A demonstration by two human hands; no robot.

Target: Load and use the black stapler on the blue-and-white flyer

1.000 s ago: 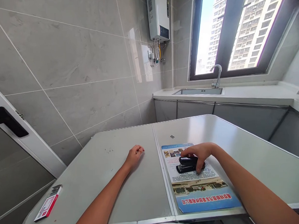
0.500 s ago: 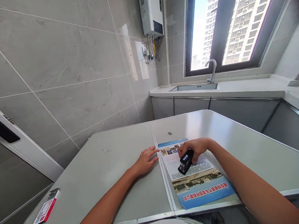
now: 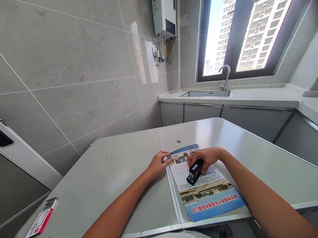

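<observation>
A printed leaflet (image 3: 212, 195) with a blue lower band and rows of text lies on the table, its print upside down to me. My right hand (image 3: 206, 158) is wrapped round a black stapler (image 3: 195, 171), held over the middle of the leaflet. Whether the stapler touches the paper, I cannot tell. At the far left corner of the leaflet, my left hand (image 3: 159, 163) pinches the edge between thumb and fingers. That corner looks slightly raised. Beyond the leaflet lie small strips of staples (image 3: 178, 141).
The pale folding table (image 3: 134, 151) has a seam down its middle. A red and white box (image 3: 41, 219) lies near its left front corner. Tiny loose bits, perhaps staples (image 3: 111, 157), are scattered on the left half. Behind stand a counter with a sink (image 3: 207, 93) and tap.
My left hand has gone from lying spread beside the leaflet to pinching its corner, and the leaflet's far edge has lifted a little. The right hand still holds the stapler.
</observation>
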